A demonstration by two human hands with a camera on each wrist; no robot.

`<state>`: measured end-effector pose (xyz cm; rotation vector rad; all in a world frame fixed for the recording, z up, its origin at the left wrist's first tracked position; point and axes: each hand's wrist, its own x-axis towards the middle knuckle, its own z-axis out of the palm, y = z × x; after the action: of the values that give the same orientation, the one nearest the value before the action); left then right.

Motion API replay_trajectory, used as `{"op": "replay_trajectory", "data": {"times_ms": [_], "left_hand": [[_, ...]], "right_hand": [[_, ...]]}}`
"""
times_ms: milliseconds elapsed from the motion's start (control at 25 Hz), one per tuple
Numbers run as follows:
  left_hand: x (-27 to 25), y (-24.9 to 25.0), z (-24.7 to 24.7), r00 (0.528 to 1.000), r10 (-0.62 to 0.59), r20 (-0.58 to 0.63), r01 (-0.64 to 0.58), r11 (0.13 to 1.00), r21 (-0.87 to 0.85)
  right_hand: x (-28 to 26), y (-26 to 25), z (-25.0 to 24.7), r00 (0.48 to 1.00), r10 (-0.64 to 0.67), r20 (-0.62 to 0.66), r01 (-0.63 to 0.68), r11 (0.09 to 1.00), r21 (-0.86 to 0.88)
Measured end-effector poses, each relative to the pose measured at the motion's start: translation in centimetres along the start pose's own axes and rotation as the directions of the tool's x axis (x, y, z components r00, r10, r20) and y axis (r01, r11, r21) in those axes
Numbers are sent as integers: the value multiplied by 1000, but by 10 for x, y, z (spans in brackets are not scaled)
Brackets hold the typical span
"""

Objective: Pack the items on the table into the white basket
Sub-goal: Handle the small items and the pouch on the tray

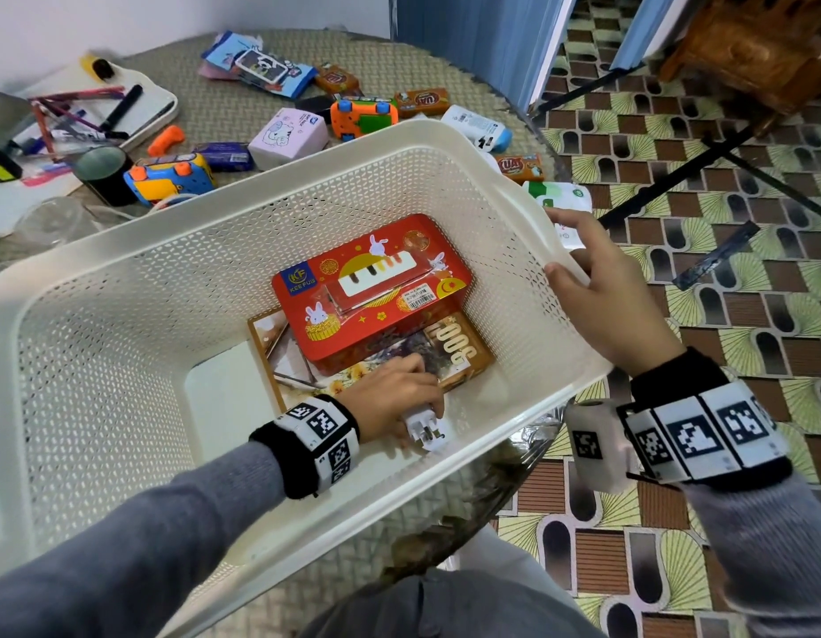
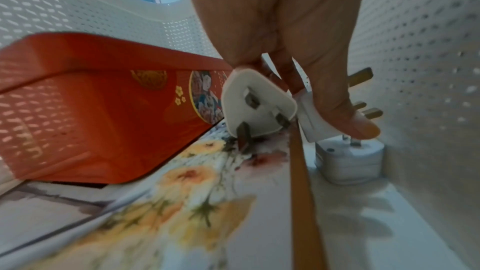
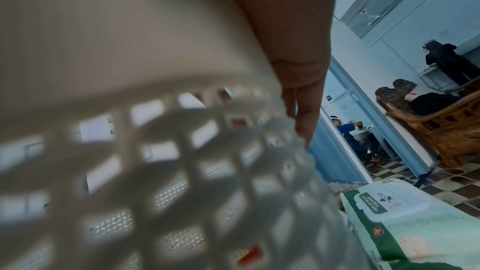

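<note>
L hand [image 1: 395, 396] pinches white plugs [image 2: 257, 107]: light, stiff, slick, so I'd grip bodies, not pins. R hand [image 1: 606, 292] clasps white basket [image 1: 270, 181] rim.

The basket [image 1: 100, 361] is matt off-white plastic, its walls pierced all over and its rim smooth; in it the red tin [image 1: 372, 287] has a glossy printed finish that looks like lacquered metal, over a box [image 1: 454, 347] of printed card with a slight sheen. The plugs [image 2: 257, 107] are smooth, glossy white plastic with metal pins [image 2: 362, 76], dull grey on one, brass-coloured on another. The mat [image 1: 399, 71] is coarse woven fibre, the sleeve [image 1: 146, 536] soft grey knit, the pack [image 3: 405, 223] slick plastic film, and the chair [image 3: 441, 130] carved, varnished wood.
</note>
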<state>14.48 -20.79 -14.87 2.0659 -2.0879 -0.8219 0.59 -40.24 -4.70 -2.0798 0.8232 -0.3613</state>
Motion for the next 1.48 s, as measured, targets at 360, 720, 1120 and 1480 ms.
{"op": "replay_trajectory", "data": {"times_ms": [360, 720, 1120, 1480], "left_hand": [[12, 10, 0, 998, 59, -3, -57, 973, 222], [7, 13, 0, 1000, -16, 11, 13, 974, 224], [5, 12, 0, 999, 32, 15, -35, 967, 252], [21, 16, -4, 999, 33, -35, -28, 992, 122]], "right_hand": [[-1, 0, 1, 1000, -16, -16, 16, 1000, -11], [-1, 0, 0, 1000, 1, -20, -1, 1000, 12], [-3, -3, 0, 1000, -3, -28, 4, 1000, 17], [-2, -2, 0, 999, -19, -25, 19, 1000, 10]]}}
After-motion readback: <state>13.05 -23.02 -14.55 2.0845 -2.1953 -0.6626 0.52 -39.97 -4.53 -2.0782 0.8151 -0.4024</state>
